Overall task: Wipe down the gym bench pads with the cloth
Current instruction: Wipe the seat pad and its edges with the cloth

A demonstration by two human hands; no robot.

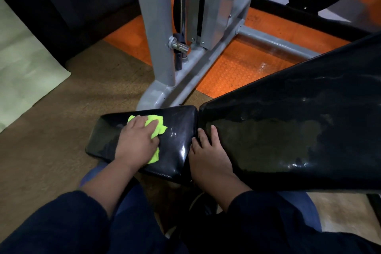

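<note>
A small black seat pad (177,140) lies low in the middle of the view, its surface shiny and wet. On it sits a bright yellow-green cloth (157,125), pressed flat under my left hand (136,142), whose fingers are spread over it. A long black back pad (288,130) slopes up to the right, streaked with wet and dry patches. My right hand (208,154) rests at the gap between the two pads, fingers straight on the back pad's near end.
A grey steel machine frame (162,51) with a chrome pin stands right behind the seat pad. Orange studded rubber flooring (237,72) lies under it, brown carpet (61,130) to the left. A pale green sheet (24,68) covers the far left. My knees fill the bottom.
</note>
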